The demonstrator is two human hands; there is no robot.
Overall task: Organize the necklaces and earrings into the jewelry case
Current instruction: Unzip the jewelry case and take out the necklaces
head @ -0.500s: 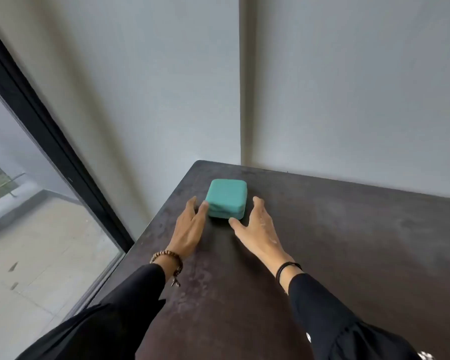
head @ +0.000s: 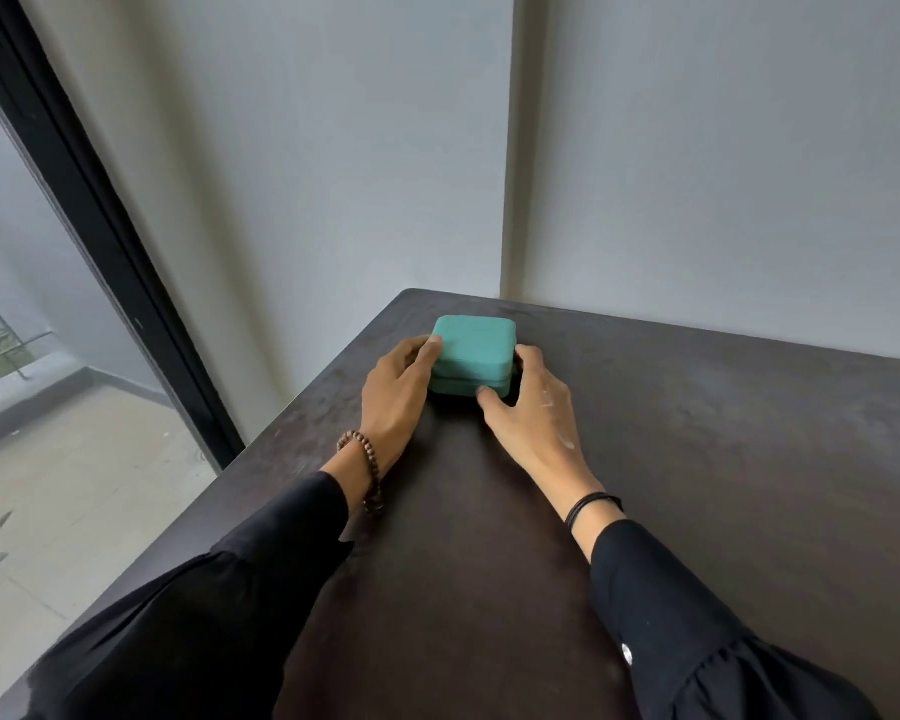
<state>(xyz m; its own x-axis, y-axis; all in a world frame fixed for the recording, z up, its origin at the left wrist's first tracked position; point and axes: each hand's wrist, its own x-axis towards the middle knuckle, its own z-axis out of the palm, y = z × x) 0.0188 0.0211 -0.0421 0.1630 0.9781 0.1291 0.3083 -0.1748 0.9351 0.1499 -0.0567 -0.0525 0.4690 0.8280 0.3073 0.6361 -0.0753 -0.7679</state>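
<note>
A closed teal jewelry case (head: 473, 350) with rounded corners sits near the far left corner of the dark table (head: 697, 459). My left hand (head: 398, 392) wraps around the case's left side, thumb on the lid edge. My right hand (head: 528, 407) holds the right side, thumb against the front corner and fingers curled behind the right edge. No necklaces or earrings show anywhere in view.
The table's left edge (head: 261, 444) runs beside a black-framed window (head: 100, 215) with a drop to the floor. Grey walls (head: 697, 174) stand close behind the table's far edge. Black sleeves cover both forearms.
Both hands have closed in from flat beside the case and now grip its two sides. The case has not shifted on the table.
</note>
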